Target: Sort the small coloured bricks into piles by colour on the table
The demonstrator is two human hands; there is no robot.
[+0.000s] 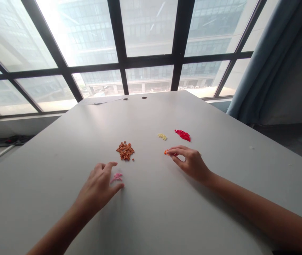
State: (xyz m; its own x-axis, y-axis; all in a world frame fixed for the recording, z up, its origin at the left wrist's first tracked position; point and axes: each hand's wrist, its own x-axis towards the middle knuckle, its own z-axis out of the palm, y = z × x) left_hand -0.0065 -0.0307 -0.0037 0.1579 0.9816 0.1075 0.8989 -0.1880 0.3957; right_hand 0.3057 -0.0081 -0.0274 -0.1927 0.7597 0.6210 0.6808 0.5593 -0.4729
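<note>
Across the grey desk (47, 184) I see my left hand (96, 189) open, fingers spread, and my right hand (190, 163) pinched. Farther out lie a brown-orange bead heap (125, 150), red beads (182, 135) and yellow beads (162, 136). Pink beads (116, 177) sit just beside my left hand; orange beads (166, 152) are held at my right fingertips.

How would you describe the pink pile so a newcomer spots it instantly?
On the grey table below the big window, find the person's left hand. The pink pile sits in the gap between its thumb and fingers, below the larger orange-brown pile. It is the only pink pile, small and loosely spread.
</note>
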